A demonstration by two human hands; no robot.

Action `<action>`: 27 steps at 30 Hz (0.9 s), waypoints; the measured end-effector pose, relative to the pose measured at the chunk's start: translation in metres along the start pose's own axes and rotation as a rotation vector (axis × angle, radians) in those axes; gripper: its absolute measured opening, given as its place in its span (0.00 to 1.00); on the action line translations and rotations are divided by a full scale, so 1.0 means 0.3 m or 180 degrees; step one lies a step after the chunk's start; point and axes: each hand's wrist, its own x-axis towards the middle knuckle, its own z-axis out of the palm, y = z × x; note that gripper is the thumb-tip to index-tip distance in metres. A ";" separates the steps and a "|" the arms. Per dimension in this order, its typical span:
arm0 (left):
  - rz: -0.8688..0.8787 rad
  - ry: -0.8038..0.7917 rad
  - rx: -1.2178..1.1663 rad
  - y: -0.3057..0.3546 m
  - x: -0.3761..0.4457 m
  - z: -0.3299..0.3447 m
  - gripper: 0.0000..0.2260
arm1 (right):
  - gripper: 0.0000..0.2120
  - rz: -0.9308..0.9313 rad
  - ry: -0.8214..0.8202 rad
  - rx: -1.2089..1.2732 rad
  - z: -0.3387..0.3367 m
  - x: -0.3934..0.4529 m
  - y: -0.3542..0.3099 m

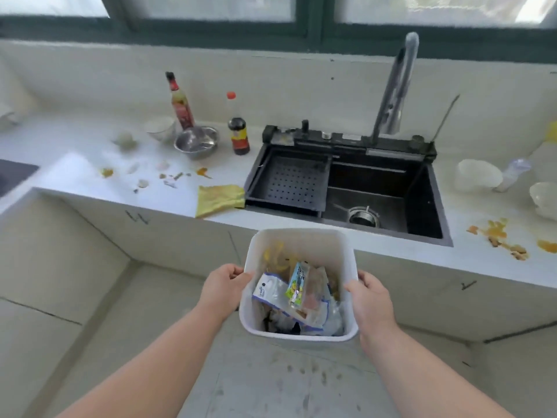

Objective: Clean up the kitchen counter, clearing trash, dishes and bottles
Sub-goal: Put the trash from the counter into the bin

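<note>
I hold a white trash bin [297, 236] in front of the counter, below its edge. My left hand [224, 286] grips its left rim and my right hand [369, 297] grips its right rim. Wrappers and plastic bags [297, 292] fill the bin. On the counter stand two sauce bottles, a tall one [180, 104] and a short dark one [238, 132], next to a steel bowl [196, 141] and a white cup [159, 128]. Food scraps [168, 175] lie scattered left of the sink. White bowls [477, 175] sit at the right.
A black sink [379, 200] with a perforated tray [294, 182] and a tall faucet [394, 89] sits mid-counter. A yellow cloth [220, 199] lies at the counter's front edge. Orange peel bits [500, 235] lie at the right. A dark cooktop [13, 176] shows at far left.
</note>
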 end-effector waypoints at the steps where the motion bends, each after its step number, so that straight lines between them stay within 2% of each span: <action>1: -0.0041 0.0077 -0.0049 -0.047 0.013 -0.083 0.10 | 0.10 -0.0015 -0.0110 -0.0064 0.087 -0.022 -0.003; 10: -0.0423 0.0875 -0.0272 -0.440 0.104 -0.742 0.12 | 0.11 -0.0044 -0.1042 -0.0622 0.837 -0.243 -0.008; 12: -0.0525 0.1081 -0.0259 -0.504 0.117 -0.850 0.12 | 0.08 -0.0037 -0.1283 -0.0900 0.972 -0.274 -0.007; 16: -0.0768 0.1427 -0.0314 -0.601 0.136 -1.001 0.11 | 0.08 0.0011 -0.1776 -0.1269 1.183 -0.301 -0.022; 21: -0.1140 0.1826 -0.0427 -0.719 0.198 -1.110 0.11 | 0.08 0.0193 -0.2197 -0.1271 1.440 -0.284 -0.049; 24: -0.1334 0.2013 -0.0437 -0.758 0.221 -1.147 0.14 | 0.15 0.0318 -0.2450 -0.1272 1.557 -0.260 -0.061; 27: -0.1582 0.2286 -0.0507 -0.786 0.273 -1.182 0.16 | 0.15 0.0367 -0.2834 -0.1437 1.693 -0.205 -0.087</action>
